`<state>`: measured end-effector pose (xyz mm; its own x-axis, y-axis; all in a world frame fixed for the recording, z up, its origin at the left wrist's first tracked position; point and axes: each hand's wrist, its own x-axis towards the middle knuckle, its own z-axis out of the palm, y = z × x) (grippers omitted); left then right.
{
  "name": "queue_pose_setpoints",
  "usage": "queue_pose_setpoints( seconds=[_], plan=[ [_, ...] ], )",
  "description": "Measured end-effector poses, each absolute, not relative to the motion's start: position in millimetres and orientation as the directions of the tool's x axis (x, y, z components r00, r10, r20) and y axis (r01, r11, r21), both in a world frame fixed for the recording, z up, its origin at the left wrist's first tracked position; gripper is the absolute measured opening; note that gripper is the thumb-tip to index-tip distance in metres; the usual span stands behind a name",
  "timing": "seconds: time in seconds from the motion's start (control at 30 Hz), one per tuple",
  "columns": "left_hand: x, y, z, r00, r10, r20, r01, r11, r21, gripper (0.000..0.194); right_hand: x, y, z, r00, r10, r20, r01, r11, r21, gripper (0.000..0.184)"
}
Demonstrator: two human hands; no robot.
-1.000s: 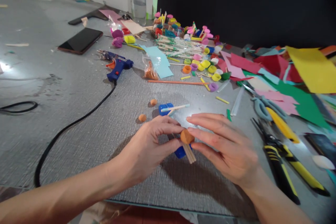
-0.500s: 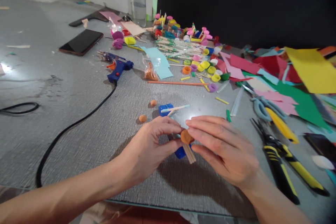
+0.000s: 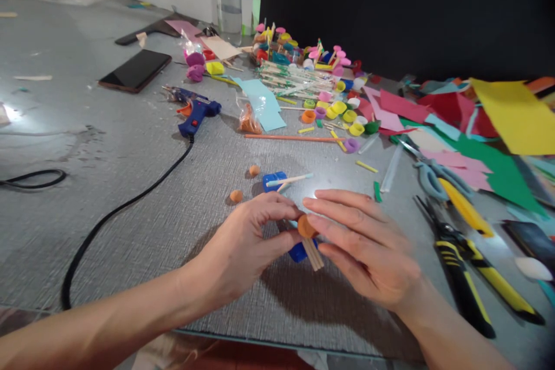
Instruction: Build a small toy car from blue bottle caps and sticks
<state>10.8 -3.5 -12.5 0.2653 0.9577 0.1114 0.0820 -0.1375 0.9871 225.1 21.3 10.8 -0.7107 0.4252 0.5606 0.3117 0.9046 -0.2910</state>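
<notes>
My left hand (image 3: 255, 231) pinches a small craft piece between thumb and fingers. The piece has a round orange clay disc (image 3: 306, 226) at its top and a bundle of pale wooden sticks (image 3: 313, 255) below. A blue plastic piece (image 3: 298, 252) shows beneath it, partly hidden; whether the two are joined I cannot tell. From the right, my right hand (image 3: 364, 243) rests its fingertips on the disc's edge, fingers stretched and apart. Just beyond my hands lies a blue cap (image 3: 274, 180) with thin pale sticks (image 3: 289, 180) on it. Two orange clay balls (image 3: 236, 196) sit to its left.
A glue gun (image 3: 197, 115) with its cord lies left, near a phone (image 3: 136, 70). Pliers (image 3: 459, 248), scissors (image 3: 429, 176) and paper sheets (image 3: 507, 115) are on the right. Bottle caps (image 3: 338, 108) and sticks (image 3: 290, 78) are piled behind, beside a water bottle (image 3: 228, 3).
My right fingertips have shifted slightly left over the disc, and the disc has moved a little left. My left hand and the sticks stay almost still.
</notes>
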Motion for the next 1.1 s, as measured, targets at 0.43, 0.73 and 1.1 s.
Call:
queue_pose_setpoints(
  seconds=[0.43, 0.73, 1.1],
  plan=[
    [8.3, -5.6, -4.8, 0.257, 0.964, 0.066, 0.098, -0.093, 0.991, 0.012, 226.2, 22.6, 8.2, -0.675, 0.441, 0.592, 0.306, 0.897, -0.321, 0.035],
    [6.5, -4.1, -0.1, 0.252, 0.965, 0.064, 0.145, -0.103, 0.984, 0.015, 226.9, 19.6, 9.9, -0.491, 0.712, 0.501, 0.43, 0.699, -0.572, 0.022],
    [5.9, -4.9, -2.1, 0.238, 0.967, 0.094, 0.182, -0.139, 0.973, 0.028, 226.3, 20.8, 6.6, -0.564, 0.7, 0.439, 0.405, 0.697, -0.592, 0.022]
  ],
)
